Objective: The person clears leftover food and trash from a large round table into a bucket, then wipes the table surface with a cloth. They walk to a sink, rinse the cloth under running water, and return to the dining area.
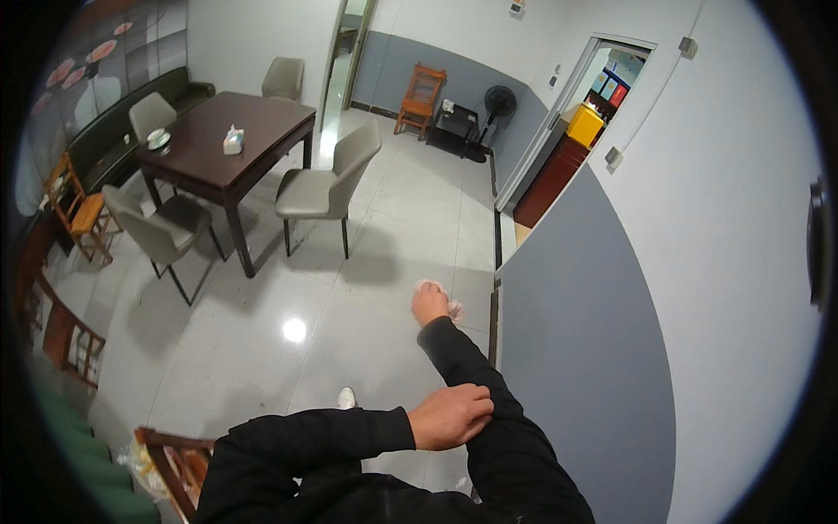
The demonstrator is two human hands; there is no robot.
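Observation:
My right hand (429,304) is stretched out in front of me, closed around a pale pink cloth (455,310). Parts of the cloth stick out beyond the fingers and at the side of the hand; the rest is hidden in the grip. Across my body, my left hand (450,417) grips the black right sleeve (488,376) along the forearm. Its fingertips are curled over the fabric and partly out of sight. Both arms wear black sleeves.
A dark wooden table (262,124) bears a tissue box (234,141) and a bowl (158,139). Grey chairs stand around it, one (314,190) nearest the walkway. The grey-and-white wall (576,340) runs along my right to a doorway (556,137). A fan (500,101) stands farther back.

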